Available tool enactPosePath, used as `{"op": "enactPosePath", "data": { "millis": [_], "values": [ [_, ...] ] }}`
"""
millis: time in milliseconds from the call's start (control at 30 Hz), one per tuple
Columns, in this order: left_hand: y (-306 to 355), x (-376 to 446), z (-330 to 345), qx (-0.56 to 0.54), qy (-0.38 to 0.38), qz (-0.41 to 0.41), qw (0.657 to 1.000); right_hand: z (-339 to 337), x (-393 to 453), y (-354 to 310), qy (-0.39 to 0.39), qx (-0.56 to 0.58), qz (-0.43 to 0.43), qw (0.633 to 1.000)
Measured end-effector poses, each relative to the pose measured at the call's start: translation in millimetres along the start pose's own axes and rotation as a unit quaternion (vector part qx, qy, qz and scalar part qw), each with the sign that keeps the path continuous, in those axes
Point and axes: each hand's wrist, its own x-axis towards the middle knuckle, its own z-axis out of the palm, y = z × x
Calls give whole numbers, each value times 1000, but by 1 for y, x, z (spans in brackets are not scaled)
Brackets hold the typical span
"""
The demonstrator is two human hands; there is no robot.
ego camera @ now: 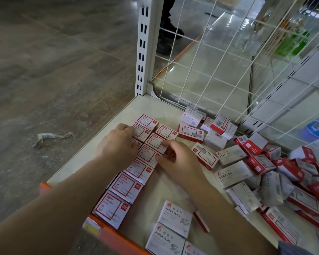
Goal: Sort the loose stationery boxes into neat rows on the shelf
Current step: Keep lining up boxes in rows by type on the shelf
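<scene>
Red-and-white paper clip boxes [126, 186] lie in two rows along the left side of the cream shelf [92, 159]. My left hand [118, 144] lies over the left row and presses against the boxes, its fingertips hidden. My right hand [175, 161] touches the right edge of the right row [148, 153] with index finger and thumb. A loose heap of staples boxes [265, 166], red and grey-white, fills the right of the shelf. Grey paper clip boxes [175, 218] lie at the front.
White wire mesh [219, 57] closes the shelf's back and right side, fixed to a slotted white upright [142, 52]. An orange rail [114, 234] runs along the front edge. Wood-look floor with a scrap of tape [50, 137] lies to the left. A person's dark shoes [166, 34] stand behind the mesh.
</scene>
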Motion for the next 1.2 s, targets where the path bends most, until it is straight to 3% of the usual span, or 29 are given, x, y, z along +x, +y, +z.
{"op": "enactPosePath", "data": {
  "millis": [267,433,1000,1200],
  "values": [
    [3,15,2,12,13,18,1000,-11,15,5,79,-7,29,996],
    [7,28,5,13,9,11,1000,-14,29,5,36,2,72,997],
    [9,44,12,-38,-5,-8,999,-7,37,6,13,-1,29,999],
    [8,44,10,-35,-10,-2,999,-15,49,1,-47,3,46,998]
  ]
}}
